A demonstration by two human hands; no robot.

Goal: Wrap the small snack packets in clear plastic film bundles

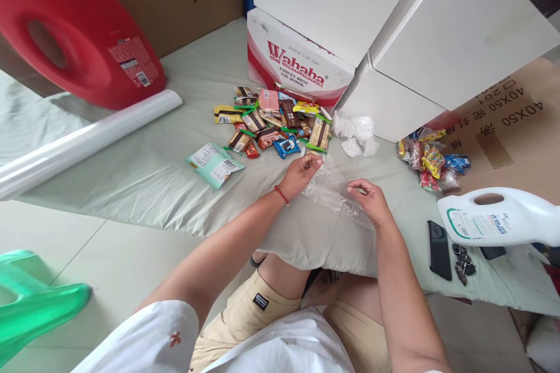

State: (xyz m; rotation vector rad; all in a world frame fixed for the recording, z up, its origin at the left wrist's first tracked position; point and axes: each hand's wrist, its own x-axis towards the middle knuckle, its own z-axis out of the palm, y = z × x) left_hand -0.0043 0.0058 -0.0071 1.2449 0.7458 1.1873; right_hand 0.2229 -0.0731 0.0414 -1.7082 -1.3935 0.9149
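Note:
A thin clear plastic bag [329, 189] is stretched between my hands, low over the cloth-covered surface. My left hand [301, 172], with a red string on its wrist, pinches the bag's upper left edge. At the right side, my right hand [370, 201] has its fingers curled with thumb and fingertips together on the film. Just beyond lies a pile of small wrapped snacks [280, 122] in several colours. A mint-green snack packet [213, 164] rests left of the pile. Crumpled clear plastic bags [356, 131] lie to its right.
A Wahaha carton [300, 61] and white boxes [455, 29] stand behind. On the right are bagged snacks [431, 160], a white detergent bottle [499, 218], a phone [439, 250] and keys [464, 263]. A plastic film roll [91, 140] and red jug [87, 35] occupy the left.

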